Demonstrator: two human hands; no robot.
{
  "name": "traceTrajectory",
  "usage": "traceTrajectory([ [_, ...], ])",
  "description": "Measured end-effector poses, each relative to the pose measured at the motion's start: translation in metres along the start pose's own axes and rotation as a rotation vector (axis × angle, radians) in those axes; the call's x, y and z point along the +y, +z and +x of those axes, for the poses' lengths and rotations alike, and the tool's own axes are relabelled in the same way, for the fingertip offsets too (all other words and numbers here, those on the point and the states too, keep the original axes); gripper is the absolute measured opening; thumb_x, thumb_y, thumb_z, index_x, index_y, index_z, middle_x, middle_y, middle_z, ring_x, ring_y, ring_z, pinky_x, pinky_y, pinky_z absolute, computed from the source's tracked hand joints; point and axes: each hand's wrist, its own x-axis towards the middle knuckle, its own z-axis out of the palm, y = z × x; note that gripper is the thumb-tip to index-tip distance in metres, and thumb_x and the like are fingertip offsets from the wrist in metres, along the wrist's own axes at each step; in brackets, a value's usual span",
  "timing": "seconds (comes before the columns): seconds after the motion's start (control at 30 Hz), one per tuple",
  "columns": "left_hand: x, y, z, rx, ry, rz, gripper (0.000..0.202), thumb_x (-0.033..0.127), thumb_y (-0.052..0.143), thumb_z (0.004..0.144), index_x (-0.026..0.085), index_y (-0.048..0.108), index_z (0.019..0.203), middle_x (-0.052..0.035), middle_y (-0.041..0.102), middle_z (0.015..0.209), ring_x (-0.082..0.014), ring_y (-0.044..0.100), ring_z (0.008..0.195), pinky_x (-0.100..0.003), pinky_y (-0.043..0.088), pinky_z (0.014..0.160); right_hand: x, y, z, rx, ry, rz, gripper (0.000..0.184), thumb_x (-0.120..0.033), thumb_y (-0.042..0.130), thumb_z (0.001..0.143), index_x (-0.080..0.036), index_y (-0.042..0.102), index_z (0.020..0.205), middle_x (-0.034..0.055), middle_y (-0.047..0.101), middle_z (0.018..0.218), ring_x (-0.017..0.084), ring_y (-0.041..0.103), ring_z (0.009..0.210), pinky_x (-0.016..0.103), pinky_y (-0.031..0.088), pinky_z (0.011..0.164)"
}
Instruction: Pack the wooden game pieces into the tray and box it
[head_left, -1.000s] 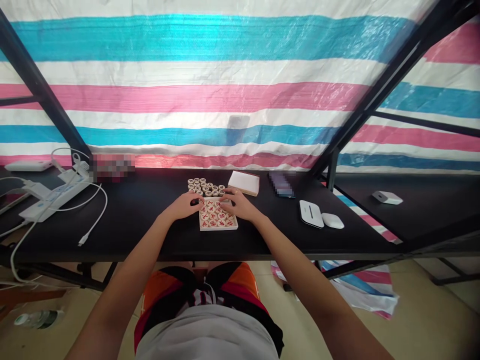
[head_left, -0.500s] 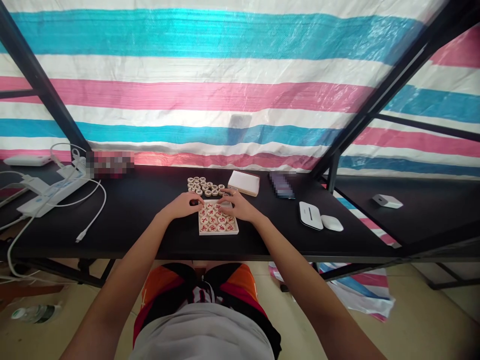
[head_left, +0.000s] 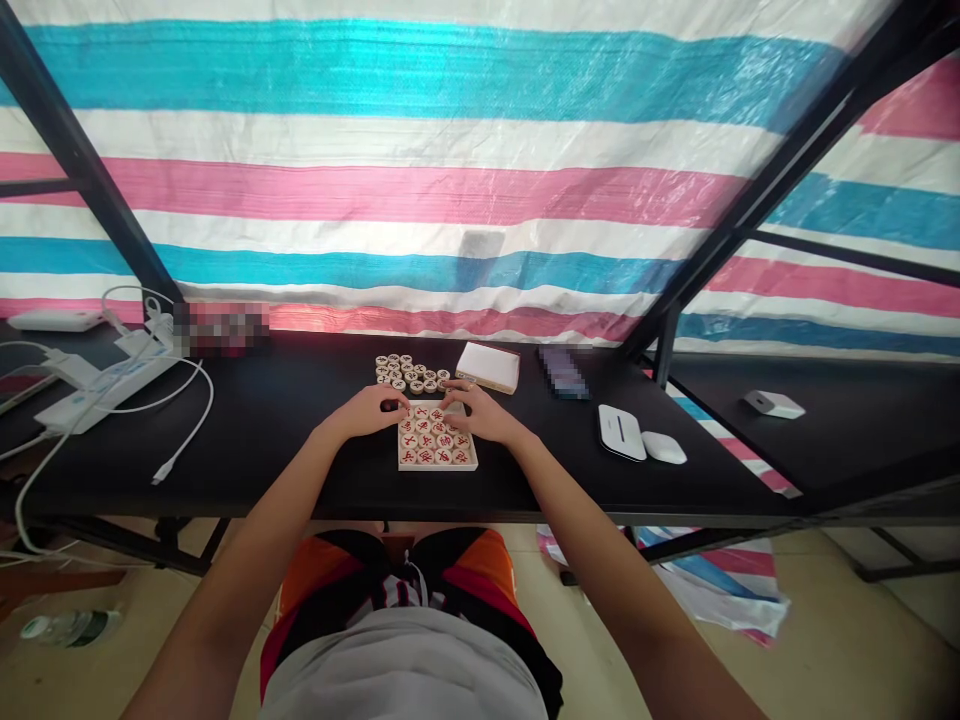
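Note:
A shallow wooden tray (head_left: 437, 465) on the black table (head_left: 300, 440) holds several round wooden chess pieces with red marks. My left hand (head_left: 371, 410) rests at the tray's far left corner, fingers curled and pinched on something I cannot make out. My right hand (head_left: 476, 410) sits at the far right corner, fingers bent over the pieces in the tray. Behind the tray lies a loose cluster of several chess pieces with dark marks (head_left: 409, 372). A white box lid (head_left: 488, 366) lies just right of that cluster.
A white power strip (head_left: 105, 385) with cables lies at the left. A white flat device (head_left: 622, 430) and a small white one (head_left: 664, 446) lie at the right. Black frame posts stand on both sides. A striped tarp hangs behind. A bottle (head_left: 64, 628) lies on the floor.
Both hands have stayed at the tray's far edge with only small finger shifts. The view has moved slightly.

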Motion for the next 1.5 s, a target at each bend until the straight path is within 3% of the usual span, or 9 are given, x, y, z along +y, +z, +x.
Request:
traceTrajectory([
  [0.1,0.0001,0.0002,-0.0003,0.001,-0.002,-0.005,0.036,0.049,0.052,0.083,0.022,0.073,0.094,-0.0058,0.064,0.093,-0.0192,0.058,0.081,-0.027,0.047,0.072,-0.0020,-0.0001,-0.0004,0.015,-0.016,0.003,0.015,-0.032,0.064,0.079,-0.020,0.068,0.087,0.0099,0.049,0.133,0.027,0.045,0.125,0.048,0.031,0.108],
  [0.17,0.0002,0.0001,-0.0004,0.000,0.001,-0.002,0.037,0.050,0.052,0.083,0.021,0.073,0.095,-0.0058,0.064,0.092,-0.0191,0.058,0.080,-0.028,0.047,0.073,-0.0021,0.0008,0.0002,0.021,-0.035,-0.003,0.017,-0.028,0.062,0.080,-0.020,0.068,0.093,0.0105,0.048,0.133,0.027,0.046,0.125,0.047,0.032,0.108],
  [0.3,0.0006,0.0000,-0.0002,-0.002,0.000,0.008,0.040,0.052,0.050,0.083,0.021,0.072,0.095,-0.0062,0.064,0.092,-0.0195,0.058,0.081,-0.028,0.047,0.074,-0.0013,0.0033,0.0027,-0.043,-0.072,-0.017,0.036,-0.013,0.053,0.079,-0.023,0.068,0.110,0.0090,0.042,0.141,0.027,0.041,0.130,0.047,0.031,0.109],
  [0.63,0.0026,-0.0009,-0.0007,-0.008,-0.008,0.000,0.037,0.049,0.052,0.083,0.021,0.072,0.095,-0.0059,0.065,0.093,-0.0193,0.058,0.081,-0.028,0.047,0.073,0.0026,0.0016,0.0012,-0.024,-0.043,-0.024,0.037,-0.011,0.056,0.076,-0.023,0.070,0.108,0.0081,0.044,0.139,0.027,0.042,0.129,0.047,0.031,0.110],
  [0.8,0.0032,-0.0010,-0.0006,0.002,-0.011,-0.007,0.036,0.048,0.052,0.083,0.020,0.072,0.095,-0.0057,0.065,0.092,-0.0191,0.059,0.080,-0.028,0.047,0.074,-0.0013,0.0026,0.0034,-0.081,-0.118,-0.015,0.046,-0.005,0.049,0.077,-0.026,0.069,0.113,0.0067,0.038,0.146,0.027,0.036,0.134,0.047,0.031,0.111],
  [1.1,-0.0017,0.0006,0.0006,-0.002,-0.007,-0.002,0.035,0.048,0.053,0.083,0.022,0.072,0.096,-0.0053,0.064,0.093,-0.0191,0.059,0.081,-0.027,0.046,0.073,-0.0018,-0.0010,0.0017,-0.057,-0.072,0.001,0.038,-0.010,0.052,0.076,-0.025,0.072,0.105,0.0061,0.043,0.142,0.026,0.047,0.125,0.046,0.034,0.109],
  [1.5,0.0028,-0.0012,-0.0003,-0.002,-0.003,-0.001,0.037,0.049,0.050,0.083,0.021,0.073,0.093,-0.0054,0.065,0.090,-0.0192,0.059,0.079,-0.028,0.047,0.073,0.0009,-0.0008,0.0004,-0.045,-0.036,-0.011,0.024,-0.017,0.057,0.077,-0.021,0.070,0.098,0.0087,0.048,0.136,0.026,0.048,0.125,0.044,0.033,0.109],
])
